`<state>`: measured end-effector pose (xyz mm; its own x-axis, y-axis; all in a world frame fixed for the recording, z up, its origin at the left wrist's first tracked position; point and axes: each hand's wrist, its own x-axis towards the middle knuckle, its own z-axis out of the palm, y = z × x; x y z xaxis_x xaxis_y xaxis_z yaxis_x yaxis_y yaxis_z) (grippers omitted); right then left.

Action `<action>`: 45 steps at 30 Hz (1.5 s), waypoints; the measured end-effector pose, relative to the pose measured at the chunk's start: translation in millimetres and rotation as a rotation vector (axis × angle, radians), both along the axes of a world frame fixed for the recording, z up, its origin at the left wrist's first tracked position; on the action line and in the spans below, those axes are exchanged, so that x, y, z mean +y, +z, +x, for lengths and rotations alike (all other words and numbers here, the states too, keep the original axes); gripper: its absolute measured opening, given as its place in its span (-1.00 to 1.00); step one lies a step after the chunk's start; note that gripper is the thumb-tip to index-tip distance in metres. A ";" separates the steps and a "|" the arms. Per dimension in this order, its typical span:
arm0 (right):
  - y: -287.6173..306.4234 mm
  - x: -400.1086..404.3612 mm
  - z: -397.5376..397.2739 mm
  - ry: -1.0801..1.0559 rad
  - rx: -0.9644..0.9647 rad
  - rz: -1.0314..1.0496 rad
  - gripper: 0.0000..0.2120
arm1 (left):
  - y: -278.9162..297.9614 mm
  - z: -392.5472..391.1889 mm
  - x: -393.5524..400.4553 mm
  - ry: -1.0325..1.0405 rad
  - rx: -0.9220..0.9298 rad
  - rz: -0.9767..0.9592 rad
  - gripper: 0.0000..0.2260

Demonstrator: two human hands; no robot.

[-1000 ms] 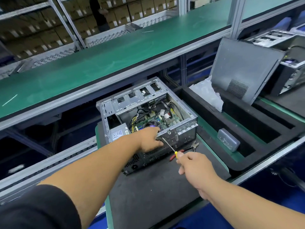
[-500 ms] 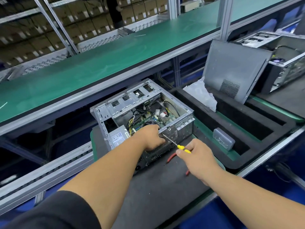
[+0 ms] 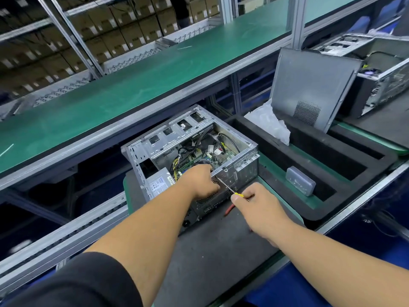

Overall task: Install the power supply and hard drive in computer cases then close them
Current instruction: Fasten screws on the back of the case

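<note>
An open metal computer case (image 3: 245, 161) lies on a dark mat, its motherboard and cables exposed. The power supply (image 3: 158, 185) with a white label sits in its near-left corner. My left hand (image 3: 200, 181) grips the case's near rear edge, fingers curled over it. My right hand (image 3: 257, 206) holds a yellow-handled screwdriver (image 3: 225, 186), its tip against the rear panel beside the left hand. The case's grey side panel (image 3: 309, 85) leans upright at the right.
Red-handled pliers (image 3: 229, 209) lie on the mat under my right hand. A black foam tray (image 3: 332, 149) holds a grey hard drive (image 3: 299, 183) and a plastic bag (image 3: 269, 122). Another open case (image 3: 380, 72) stands far right. A green shelf (image 3: 132, 85) runs behind.
The view has shifted slightly. My right hand has drawn closer to the case, bringing the screwdriver tip up to the rear panel. The left hand stays on the case edge.
</note>
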<state>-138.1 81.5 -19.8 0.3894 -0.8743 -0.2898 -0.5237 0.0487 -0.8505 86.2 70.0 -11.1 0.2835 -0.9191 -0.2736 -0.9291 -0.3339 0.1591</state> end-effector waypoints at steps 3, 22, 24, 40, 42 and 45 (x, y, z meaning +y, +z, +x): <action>-4.4 0.3 1.1 -0.017 -0.002 -0.015 -0.76 | 1.7 0.1 0.7 0.007 0.015 0.003 -0.71; -13.7 -1.1 2.5 -0.059 -0.206 0.386 -0.64 | -11.1 0.8 1.2 -0.026 -0.173 -0.114 -0.37; -13.1 -1.2 3.0 -0.044 -0.206 0.495 -0.57 | -11.1 1.0 0.1 -0.028 -0.174 -0.101 -0.36; -9.2 -0.8 9.4 -0.052 -0.259 0.642 -0.50 | -9.0 0.1 1.1 -0.053 -0.191 -0.082 -0.37; -12.1 -0.7 9.8 -0.051 -0.267 0.549 -0.56 | -8.3 -0.7 1.5 -0.054 -0.190 -0.080 -0.39; -16.8 -4.5 8.4 -0.069 -0.257 0.440 -0.64 | -7.4 -1.2 1.8 -0.060 -0.194 -0.082 -0.42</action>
